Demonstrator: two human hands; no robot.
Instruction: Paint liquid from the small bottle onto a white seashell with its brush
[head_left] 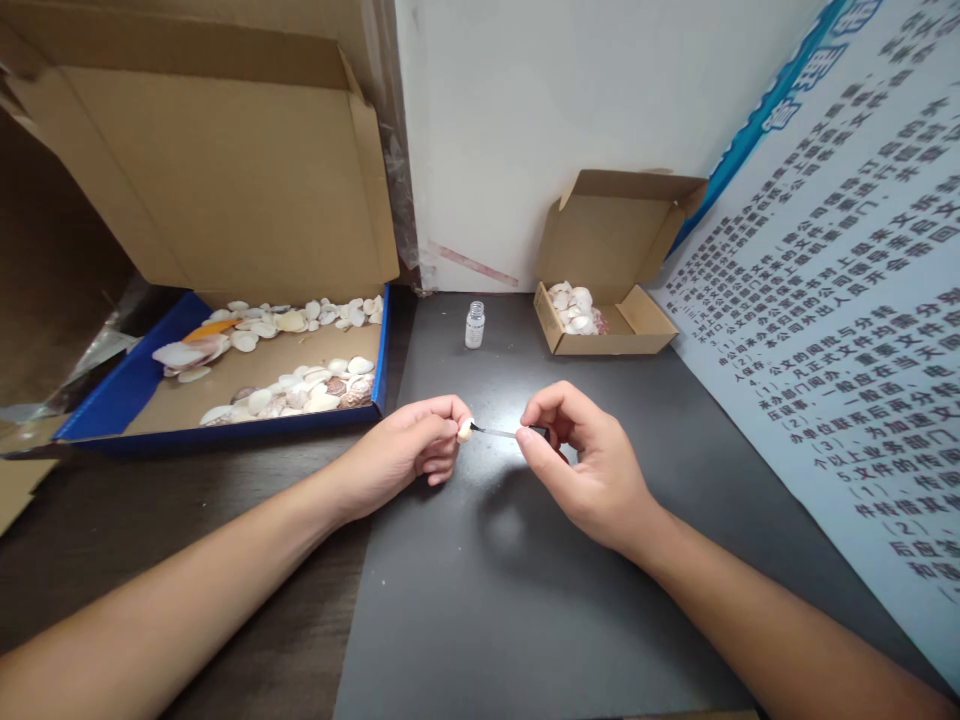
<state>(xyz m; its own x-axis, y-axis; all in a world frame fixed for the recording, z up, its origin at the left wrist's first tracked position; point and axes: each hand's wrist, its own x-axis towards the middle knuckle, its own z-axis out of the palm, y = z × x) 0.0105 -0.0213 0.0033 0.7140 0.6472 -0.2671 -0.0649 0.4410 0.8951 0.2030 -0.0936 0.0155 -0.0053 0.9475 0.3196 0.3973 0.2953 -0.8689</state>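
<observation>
My left hand point(416, 450) pinches a small pale seashell point(465, 431) at its fingertips, just above the dark tabletop point(487, 600). My right hand point(581, 465) holds a thin brush with a black cap point(506, 433), and the brush tip touches the shell. A small clear glass bottle point(475, 325), open at the top, stands farther back on the table between the two boxes.
A large blue-edged cardboard box point(225, 400) with several loose shells sits at the left, its lid up. A small open cardboard box point(611, 320) with several shells stands at the back right. A printed poster point(840, 330) leans along the right side. A white wall is behind.
</observation>
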